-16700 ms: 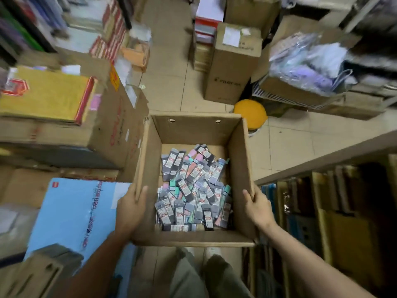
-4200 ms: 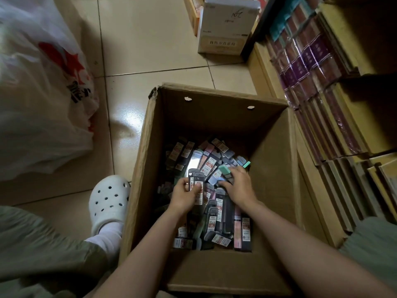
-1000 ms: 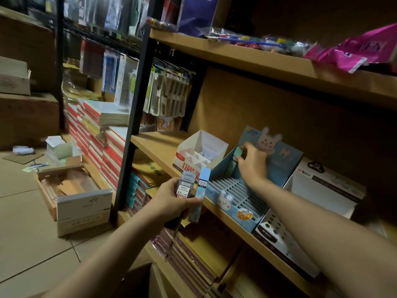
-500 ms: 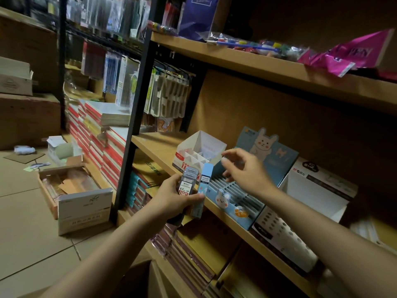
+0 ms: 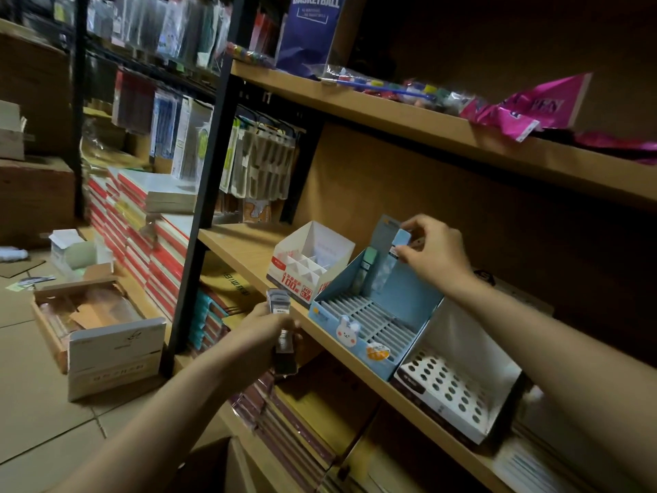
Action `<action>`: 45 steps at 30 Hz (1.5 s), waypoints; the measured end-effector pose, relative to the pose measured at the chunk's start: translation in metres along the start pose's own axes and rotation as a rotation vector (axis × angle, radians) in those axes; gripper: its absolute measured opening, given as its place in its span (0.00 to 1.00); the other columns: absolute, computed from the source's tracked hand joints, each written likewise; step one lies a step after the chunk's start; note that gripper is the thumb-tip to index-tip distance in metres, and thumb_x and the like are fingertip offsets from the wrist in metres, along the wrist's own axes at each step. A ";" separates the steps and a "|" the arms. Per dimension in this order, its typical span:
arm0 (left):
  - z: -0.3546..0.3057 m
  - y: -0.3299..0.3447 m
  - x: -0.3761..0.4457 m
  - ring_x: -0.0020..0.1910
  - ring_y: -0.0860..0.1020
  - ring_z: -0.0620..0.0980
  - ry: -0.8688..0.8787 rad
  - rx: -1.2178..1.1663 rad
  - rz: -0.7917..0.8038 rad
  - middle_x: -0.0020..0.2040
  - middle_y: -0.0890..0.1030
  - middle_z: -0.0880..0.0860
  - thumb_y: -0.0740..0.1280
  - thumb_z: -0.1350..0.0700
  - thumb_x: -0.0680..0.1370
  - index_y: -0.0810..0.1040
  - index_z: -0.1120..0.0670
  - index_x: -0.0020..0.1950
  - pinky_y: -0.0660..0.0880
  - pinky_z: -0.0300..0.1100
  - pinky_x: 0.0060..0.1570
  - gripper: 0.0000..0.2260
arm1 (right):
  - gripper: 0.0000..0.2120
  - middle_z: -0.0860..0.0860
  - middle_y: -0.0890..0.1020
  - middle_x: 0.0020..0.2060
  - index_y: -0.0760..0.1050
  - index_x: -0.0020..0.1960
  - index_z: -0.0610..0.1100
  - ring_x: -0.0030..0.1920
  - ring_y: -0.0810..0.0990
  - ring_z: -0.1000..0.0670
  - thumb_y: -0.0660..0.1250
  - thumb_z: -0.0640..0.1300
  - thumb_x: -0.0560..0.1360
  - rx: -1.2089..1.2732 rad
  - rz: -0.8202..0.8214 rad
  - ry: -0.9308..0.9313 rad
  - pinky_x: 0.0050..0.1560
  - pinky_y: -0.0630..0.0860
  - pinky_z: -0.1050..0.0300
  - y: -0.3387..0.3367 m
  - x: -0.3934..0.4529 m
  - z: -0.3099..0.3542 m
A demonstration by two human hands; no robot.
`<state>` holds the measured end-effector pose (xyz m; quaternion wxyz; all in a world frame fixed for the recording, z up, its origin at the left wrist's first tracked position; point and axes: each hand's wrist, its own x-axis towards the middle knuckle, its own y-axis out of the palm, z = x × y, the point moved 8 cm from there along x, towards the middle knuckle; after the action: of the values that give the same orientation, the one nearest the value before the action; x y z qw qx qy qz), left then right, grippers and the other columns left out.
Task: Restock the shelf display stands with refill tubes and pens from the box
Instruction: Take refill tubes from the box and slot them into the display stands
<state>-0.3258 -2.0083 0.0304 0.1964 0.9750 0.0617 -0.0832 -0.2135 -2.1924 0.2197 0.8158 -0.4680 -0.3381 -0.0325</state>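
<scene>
A blue slotted display stand (image 5: 366, 316) with a rabbit picture sits on the middle wooden shelf (image 5: 241, 250). One green-capped refill tube (image 5: 366, 268) stands in its back row. My right hand (image 5: 432, 252) pinches a light blue refill tube (image 5: 400, 245) upright over the back row, just right of the green one. My left hand (image 5: 261, 336) is below the shelf edge, closed around a small stack of grey refill tubes (image 5: 281, 325). The cardboard supply box edge (image 5: 220, 467) shows at the bottom.
A white divided stand (image 5: 309, 259) with red print sits left of the blue stand. A white stand with round holes (image 5: 455, 382) sits to the right. An upper shelf (image 5: 426, 126) hangs overhead. An open carton (image 5: 96, 329) lies on the tiled floor at left, next to stacked notebooks.
My right hand took the light blue tube from my left hand and raised it to the back row of the blue stand. My left hand dropped slightly with the remaining tubes.
</scene>
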 end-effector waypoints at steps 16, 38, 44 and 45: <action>-0.004 0.002 0.002 0.52 0.82 0.51 0.131 0.142 0.031 0.55 0.81 0.56 0.65 0.65 0.77 0.71 0.53 0.68 0.79 0.55 0.52 0.20 | 0.14 0.44 0.82 0.53 0.77 0.58 0.43 0.55 0.81 0.44 0.72 0.36 0.73 -0.056 0.010 0.078 0.50 0.76 0.56 0.051 -0.011 -0.038; -0.020 0.002 -0.007 0.55 0.81 0.51 0.325 0.185 -0.001 0.54 0.82 0.52 0.70 0.63 0.74 0.75 0.48 0.59 0.80 0.52 0.54 0.17 | 0.20 0.56 0.82 0.47 0.75 0.65 0.51 0.41 0.83 0.55 0.70 0.54 0.75 0.312 0.508 -0.087 0.39 0.81 0.61 0.093 -0.054 0.062; -0.024 -0.008 -0.007 0.53 0.82 0.51 0.340 0.122 -0.019 0.53 0.84 0.54 0.70 0.63 0.75 0.73 0.53 0.62 0.79 0.51 0.53 0.17 | 0.17 0.47 0.84 0.49 0.78 0.61 0.42 0.46 0.85 0.50 0.73 0.43 0.74 0.473 0.577 -0.019 0.43 0.83 0.55 0.106 -0.055 0.077; -0.025 -0.010 -0.007 0.52 0.83 0.52 0.337 0.091 -0.019 0.52 0.84 0.55 0.69 0.62 0.76 0.72 0.54 0.62 0.80 0.51 0.52 0.16 | 0.14 0.46 0.84 0.48 0.79 0.59 0.42 0.44 0.85 0.50 0.73 0.43 0.74 0.506 0.565 -0.006 0.42 0.83 0.57 0.106 -0.053 0.078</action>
<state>-0.3307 -1.9897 0.0510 0.1383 0.9824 0.0990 0.0769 -0.2561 -2.0861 0.1361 0.8814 -0.3265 -0.1954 0.2800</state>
